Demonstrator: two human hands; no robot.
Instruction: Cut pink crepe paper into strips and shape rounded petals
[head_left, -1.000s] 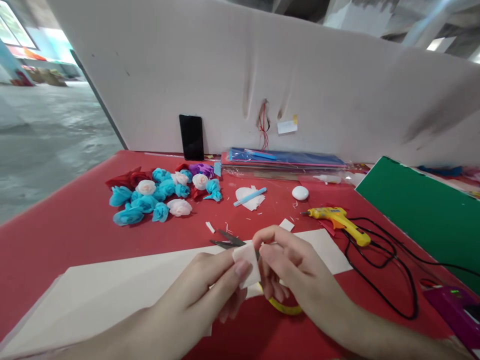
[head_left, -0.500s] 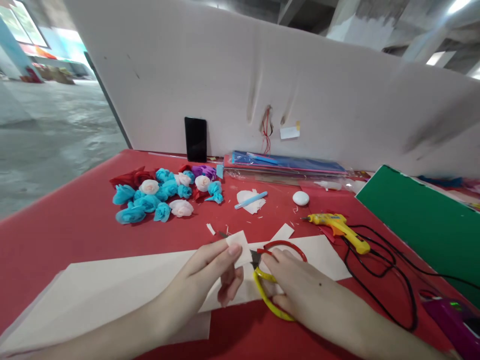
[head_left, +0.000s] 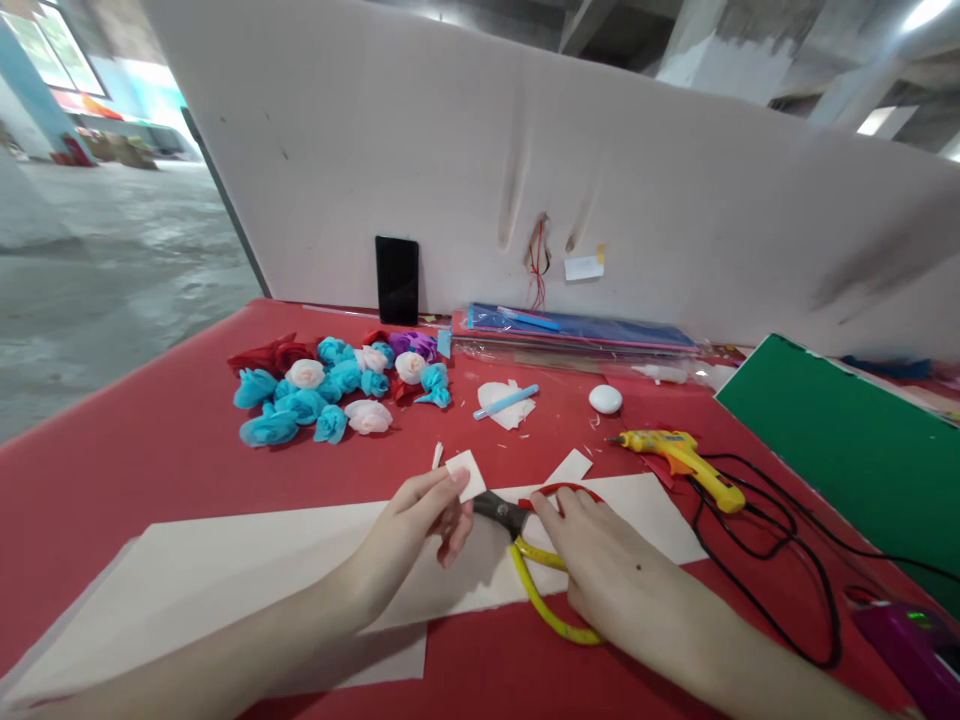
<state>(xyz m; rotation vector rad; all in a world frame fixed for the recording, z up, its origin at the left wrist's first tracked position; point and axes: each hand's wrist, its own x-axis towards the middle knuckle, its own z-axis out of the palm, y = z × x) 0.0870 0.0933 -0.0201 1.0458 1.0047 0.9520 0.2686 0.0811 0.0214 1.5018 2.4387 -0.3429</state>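
Between thumb and fingers, my left hand [head_left: 409, 525] pinches a small white paper piece [head_left: 466, 474]. My right hand [head_left: 600, 545] is wrapped round the handles of a pair of scissors [head_left: 504, 511], one loop red and the other yellow. The dark blades point left towards the paper piece, and their tips are hidden behind it and my left fingers. Under both hands lies a long white paper sheet [head_left: 262, 565]. A cut paper strip [head_left: 571, 467] rests at its far edge, and a thin scrap [head_left: 437, 455] lies just beyond my left hand.
Blue, white, red and purple fabric flowers [head_left: 330, 385] lie at the left. A yellow glue gun [head_left: 686, 462] with a black cord is at the right, near a green board [head_left: 847, 430]. A phone [head_left: 397, 280] leans on the back panel. A white oval object [head_left: 604, 399] sits mid-table.
My left hand has shifted slightly left and away from me with the paper piece. More of the scissor blades shows now. A small scrap beyond the left hand lies differently.
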